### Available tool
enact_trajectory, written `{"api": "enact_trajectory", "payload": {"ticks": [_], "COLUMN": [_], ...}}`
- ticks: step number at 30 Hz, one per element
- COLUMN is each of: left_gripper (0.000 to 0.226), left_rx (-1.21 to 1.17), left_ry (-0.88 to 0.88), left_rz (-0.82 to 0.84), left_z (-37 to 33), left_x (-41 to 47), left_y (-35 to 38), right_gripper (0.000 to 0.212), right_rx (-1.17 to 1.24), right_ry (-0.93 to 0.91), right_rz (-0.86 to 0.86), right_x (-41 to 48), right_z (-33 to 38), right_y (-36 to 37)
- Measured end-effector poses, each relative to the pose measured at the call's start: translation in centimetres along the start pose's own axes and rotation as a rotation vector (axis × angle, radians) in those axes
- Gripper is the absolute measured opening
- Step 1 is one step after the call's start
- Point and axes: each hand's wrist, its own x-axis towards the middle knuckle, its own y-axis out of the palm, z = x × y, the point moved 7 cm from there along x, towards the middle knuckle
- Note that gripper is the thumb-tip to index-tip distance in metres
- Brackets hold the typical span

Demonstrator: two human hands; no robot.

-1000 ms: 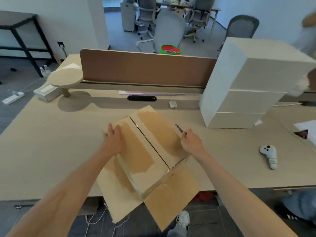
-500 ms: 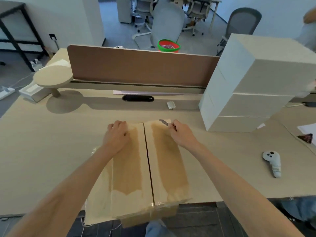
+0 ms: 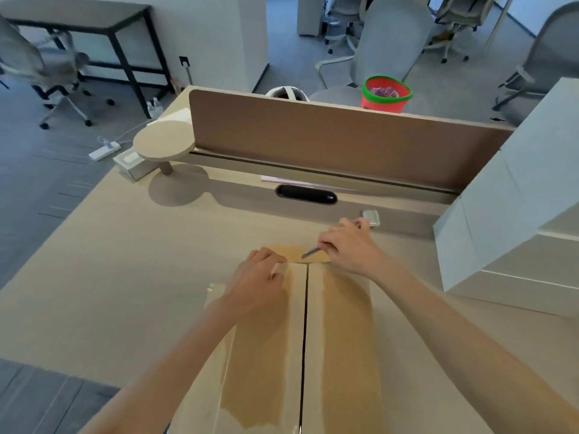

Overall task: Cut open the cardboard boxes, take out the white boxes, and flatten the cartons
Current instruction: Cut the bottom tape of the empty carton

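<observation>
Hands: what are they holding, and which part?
Right hand pinches thin silver knife by its handle; left hand grips far edge of flattened brown cardboard carton.

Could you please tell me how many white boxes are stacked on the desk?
3, in one stack on the desk's right: top box, middle box, bottom box. The frame crops the stack, so others may be hidden.

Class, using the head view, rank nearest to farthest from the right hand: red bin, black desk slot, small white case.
1. The small white case, just beyond the right hand.
2. The black desk slot, farther back, leftward.
3. The red bin, behind the divider.
</observation>
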Motion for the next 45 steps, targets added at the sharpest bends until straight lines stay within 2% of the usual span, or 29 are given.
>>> {"api": "enact_trajectory", "payload": {"ticks": [3, 8, 14, 21, 27, 31, 35, 38, 40, 42, 45], "left_gripper": [0.038, 0.020, 0.021, 0.019, 0.014, 0.020, 0.009, 0.032, 0.041, 0.061, 0.065], "left_rx": [-0.007, -0.093, -0.066, -0.099, -0.084, -0.087, -0.003, 0.031, 0.116, 0.197, 0.240], "left_ry": [-0.001, -0.098, -0.196, -0.210, -0.221, -0.209, -0.150, -0.116, -0.100, -0.078, -0.057], "left_rz": [-0.008, -0.013, 0.014, 0.056, 0.049, 0.055, 0.024, 0.007, -0.010, -0.010, -0.025], "left_z": [-0.2, 0.1, 0.1, -0.6, -0.9, -0.9, -0.8, -1.1, -1.2, -1.4, -1.4], "left_x": [0.1, 0.1, 0.1, -0.3, -0.7, -0.5, -0.5, -0.5, -0.3, -0.1, 0.2], "left_y": [0.2, 0.7, 1.2, 1.6, 2.1, 2.6, 2.5, 2.4, 2.4, 2.7, 3.4], "right_gripper": [0.023, 0.022, 0.021, 0.020, 0.016, 0.016, 0.019, 0.020, 0.021, 0.021, 0.021], "right_rx": [0.003, -0.016, 0.022, 0.094, 0.013, -0.055, -0.025, 0.067, 0.108, 0.145, 0.194], "right_ry": [-0.026, -0.137, -0.160, -0.167, -0.245, -0.252, -0.236, -0.130, -0.077, -0.041, -0.002], "right_rz": [-0.001, 0.020, -0.014, 0.052, 0.106, 0.114, 0.129, 0.113, 0.155, 0.203, 0.221], "right_x": [0.5, 0.9, 0.5, 0.0, -0.6, -0.6, 0.1, 0.5, 0.5, 0.4, 0.8], "right_z": [0.2, 1.4, 1.8, 2.2, 1.9, 0.5, 0.5, -0.9, -1.8, -2.3, -2.9], "right_y": [0.2, 0.6, 0.3, 0.7, 0.1, 0.0, 0.4, 0.5, 0.9, 1.6, 2.1]}}
